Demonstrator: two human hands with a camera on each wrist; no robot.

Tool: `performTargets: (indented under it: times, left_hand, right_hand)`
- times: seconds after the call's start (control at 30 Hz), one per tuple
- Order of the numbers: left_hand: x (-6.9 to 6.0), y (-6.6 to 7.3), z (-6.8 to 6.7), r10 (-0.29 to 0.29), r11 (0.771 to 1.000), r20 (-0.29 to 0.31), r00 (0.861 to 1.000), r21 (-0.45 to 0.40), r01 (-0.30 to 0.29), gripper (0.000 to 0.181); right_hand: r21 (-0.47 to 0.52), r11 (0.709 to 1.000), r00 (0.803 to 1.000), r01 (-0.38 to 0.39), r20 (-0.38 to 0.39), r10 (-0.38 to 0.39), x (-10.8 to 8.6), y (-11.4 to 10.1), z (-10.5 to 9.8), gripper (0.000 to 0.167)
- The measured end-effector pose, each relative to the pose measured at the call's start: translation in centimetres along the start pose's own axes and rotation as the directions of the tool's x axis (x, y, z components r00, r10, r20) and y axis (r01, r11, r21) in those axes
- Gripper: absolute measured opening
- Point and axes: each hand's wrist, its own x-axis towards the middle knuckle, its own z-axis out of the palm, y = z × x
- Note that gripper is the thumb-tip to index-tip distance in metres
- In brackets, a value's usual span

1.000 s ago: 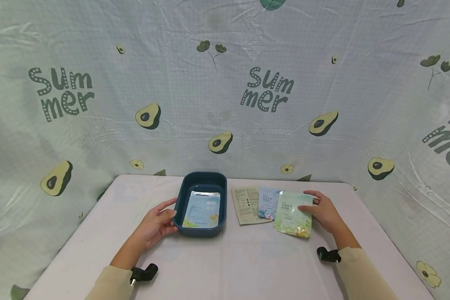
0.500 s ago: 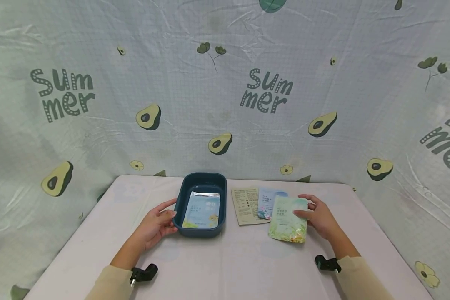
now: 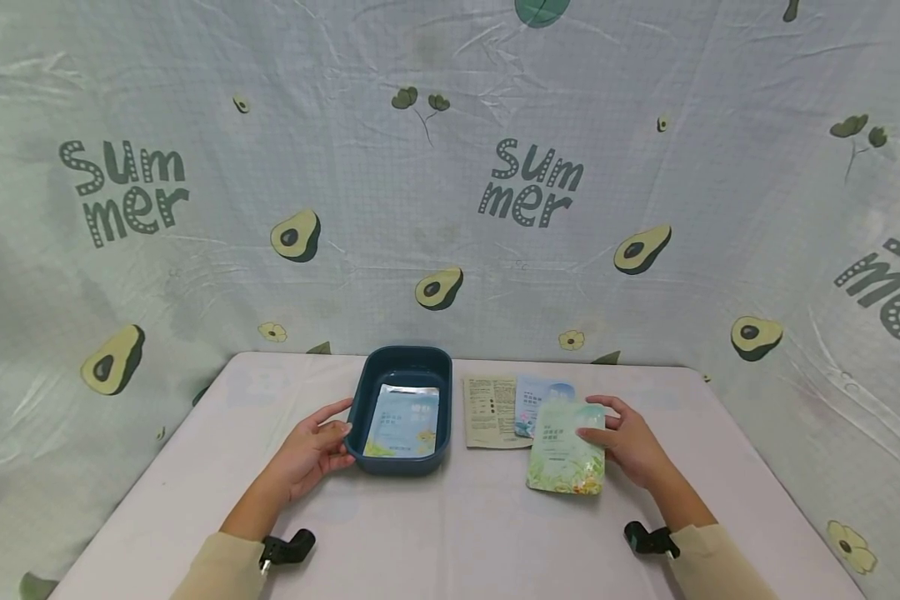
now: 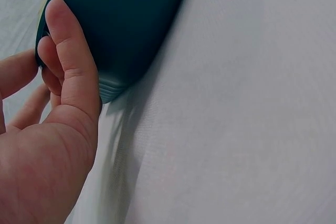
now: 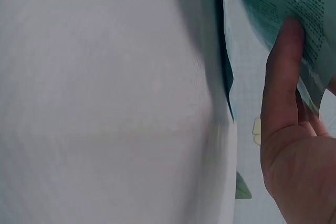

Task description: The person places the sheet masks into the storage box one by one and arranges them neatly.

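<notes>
A dark blue plastic bin (image 3: 408, 468) stands left of centre, with a light blue foil sachet (image 3: 403, 421) lying inside. My left hand (image 3: 305, 454) holds the bin's left wall, thumb at the rim and fingers against the outer side; the left wrist view shows this from below. My right hand (image 3: 633, 442) pinches the right edge of a green foil sachet (image 3: 565, 454), thumb on its front. One finger lies against the sachet's printed back (image 5: 307, 11) in the right wrist view. A smaller blue sachet (image 3: 527, 408) lies behind, partly covered by the green one.
A beige printed packet (image 3: 490, 417) lies flat between the bin and the sachets, overlapped by the small blue one. The table (image 3: 450, 533) has a pale cloth. A patterned curtain (image 3: 360, 167) hangs behind it.
My right hand has drawn the green sachet leftward and nearer to me, uncovering more of the small blue sachet. The left hand stays on the bin.
</notes>
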Motion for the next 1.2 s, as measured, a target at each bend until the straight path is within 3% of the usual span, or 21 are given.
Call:
performTargets:
  times: [0.23, 0.67, 1.2]
  left_hand:
    - [-0.1, 0.0, 0.0, 0.003, 1.0, 0.003, 1.0, 0.001, -0.003, 0.062]
    - [0.0, -0.1, 0.0, 0.011, 1.0, 0.009, 1.0, -0.004, -0.011, 0.063]
    - [0.1, -0.1, 0.0, 0.014, 1.0, 0.014, 1.0, -0.005, -0.014, 0.062]
  right_hand:
    - [0.04, 0.999, 1.0, -0.014, 0.005, 0.013, -0.5, -0.6, 0.8, 0.075]
    - [0.114, 0.993, 0.998, 0.021, 0.062, -0.028, -0.9, -1.4, 2.9, 0.072]
    - [0.157, 0.987, 0.996, 0.043, 0.072, -0.055, -0.4, -1.8, 5.8, 0.073]
